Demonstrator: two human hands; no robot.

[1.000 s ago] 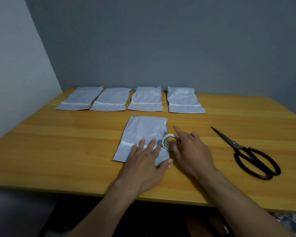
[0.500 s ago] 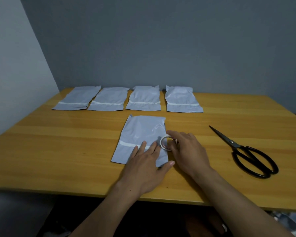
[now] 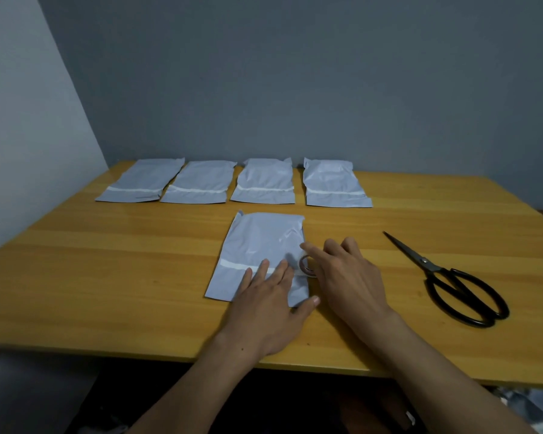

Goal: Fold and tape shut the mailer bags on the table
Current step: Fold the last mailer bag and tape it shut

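While the left hand (image 3: 265, 311) lies flat, fingers straight, on the mailer bag (image 3: 257, 242) near the bench's (image 3: 107, 277) front edge, the right hand (image 3: 348, 283) holds a tape roll (image 3: 306, 267) in its fingers.

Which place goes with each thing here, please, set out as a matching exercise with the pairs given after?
1 scissors
2 tape roll
3 near mailer bag
4 far row of bags

A under the left hand
B lying alone at the table's right
C in the right hand
D along the table's far edge

Pairs: 1-B, 2-C, 3-A, 4-D
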